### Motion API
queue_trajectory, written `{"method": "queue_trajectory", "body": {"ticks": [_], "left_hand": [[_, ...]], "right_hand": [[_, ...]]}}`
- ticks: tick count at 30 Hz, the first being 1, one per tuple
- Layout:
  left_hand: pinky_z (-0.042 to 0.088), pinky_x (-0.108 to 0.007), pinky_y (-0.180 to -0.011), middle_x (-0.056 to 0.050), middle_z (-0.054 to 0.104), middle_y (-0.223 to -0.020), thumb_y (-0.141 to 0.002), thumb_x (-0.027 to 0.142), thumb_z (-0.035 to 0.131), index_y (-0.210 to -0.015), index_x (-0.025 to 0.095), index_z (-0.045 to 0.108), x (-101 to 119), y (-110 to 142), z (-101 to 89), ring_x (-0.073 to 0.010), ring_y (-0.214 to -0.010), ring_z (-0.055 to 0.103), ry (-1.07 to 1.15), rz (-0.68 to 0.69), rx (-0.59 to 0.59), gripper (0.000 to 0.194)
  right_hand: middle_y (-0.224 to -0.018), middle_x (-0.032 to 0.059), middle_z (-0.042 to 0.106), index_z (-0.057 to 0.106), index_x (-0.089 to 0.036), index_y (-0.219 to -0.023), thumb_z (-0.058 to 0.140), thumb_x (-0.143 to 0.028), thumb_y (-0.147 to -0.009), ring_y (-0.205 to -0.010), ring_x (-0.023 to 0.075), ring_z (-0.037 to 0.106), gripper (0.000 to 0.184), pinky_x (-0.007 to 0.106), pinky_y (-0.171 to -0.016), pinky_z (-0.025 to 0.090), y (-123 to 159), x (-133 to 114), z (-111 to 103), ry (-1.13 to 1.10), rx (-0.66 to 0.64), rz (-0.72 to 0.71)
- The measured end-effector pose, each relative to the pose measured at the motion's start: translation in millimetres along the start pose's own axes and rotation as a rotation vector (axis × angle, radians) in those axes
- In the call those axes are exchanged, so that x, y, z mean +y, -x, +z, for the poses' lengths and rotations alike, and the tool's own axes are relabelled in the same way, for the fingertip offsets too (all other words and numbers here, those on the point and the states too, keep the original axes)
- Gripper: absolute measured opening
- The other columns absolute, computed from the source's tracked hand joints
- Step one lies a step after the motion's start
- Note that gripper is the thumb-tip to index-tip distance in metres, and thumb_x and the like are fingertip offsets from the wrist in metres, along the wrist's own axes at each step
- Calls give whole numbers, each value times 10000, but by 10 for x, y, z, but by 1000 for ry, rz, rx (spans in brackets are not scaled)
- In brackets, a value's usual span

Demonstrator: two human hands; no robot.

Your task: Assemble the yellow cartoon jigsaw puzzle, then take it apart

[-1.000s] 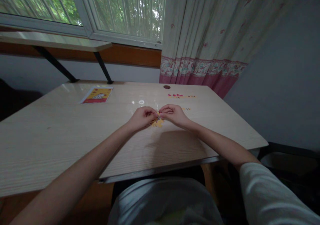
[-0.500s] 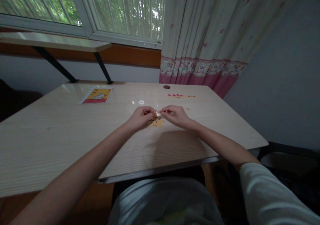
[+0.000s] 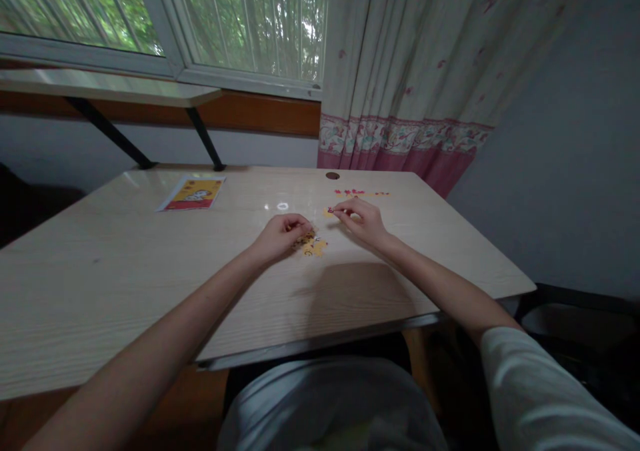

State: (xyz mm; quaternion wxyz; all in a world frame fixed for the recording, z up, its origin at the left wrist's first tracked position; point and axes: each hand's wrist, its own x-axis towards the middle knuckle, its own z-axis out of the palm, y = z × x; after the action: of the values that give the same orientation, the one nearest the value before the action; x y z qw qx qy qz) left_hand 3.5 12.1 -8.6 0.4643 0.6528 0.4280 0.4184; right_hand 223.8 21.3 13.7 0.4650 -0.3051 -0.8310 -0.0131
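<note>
My right hand [image 3: 363, 217] pinches a small puzzle piece [image 3: 331, 209] with reddish-purple marks between thumb and fingertips. It is at or just above the table, beside a bit of yellow. My left hand [image 3: 284, 234] rests at the left of a small pile of yellow puzzle pieces [image 3: 315, 246] with dark marks. Its fingers are closed, and whatever they hold is hidden. Farther back lies a row of joined pieces [image 3: 350, 192], red at the left and yellow along the bottom and right.
A yellow and red picture sheet [image 3: 193, 194] of a white cartoon figure lies at the back left of the wooden table [image 3: 150, 264]. A round hole [image 3: 333, 176] is near the rear edge. A raised shelf [image 3: 125, 91] and a curtain [image 3: 400, 131] stand behind.
My hands were together over the pile, fingertips almost meeting. My right hand has moved away from me toward the row, carrying a piece. My left hand has stayed by the pile.
</note>
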Motion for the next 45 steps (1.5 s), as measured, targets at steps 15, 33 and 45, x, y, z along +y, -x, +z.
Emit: {"method": "queue_trajectory", "body": {"ticks": [15,33,45], "left_hand": [[299,-210,-466,-15,566,-593,-735,431,600,-745,130,635,71,60,-48,-95,-506,443,-178,3,-160,303],[264,-205,-476,56,394,-515,-681,450,661,-544,168,452,239,167,-145,-81,-498,340,-579,92,-647,377],[248,-205,-468,48,440,-517,-685,429,647,-564,169,512,195,138,-167,-90,-495,368,-650,111,-662,317]], "right_hand": [[-871,58,686,676,-176,-859,560,-357,-840,-721,130,584,216,266,-679,471,-57,458,-135,-30,-77,291],[-875,99,705,706,-139,-924,550,-279,-794,-778,175,611,247,256,-700,441,481,1872,-898,574,-237,826],[-1026,120,684,698,-161,-1019,482,-248,-833,-946,210,607,298,298,-851,438,461,1834,-859,714,-374,784]]}}
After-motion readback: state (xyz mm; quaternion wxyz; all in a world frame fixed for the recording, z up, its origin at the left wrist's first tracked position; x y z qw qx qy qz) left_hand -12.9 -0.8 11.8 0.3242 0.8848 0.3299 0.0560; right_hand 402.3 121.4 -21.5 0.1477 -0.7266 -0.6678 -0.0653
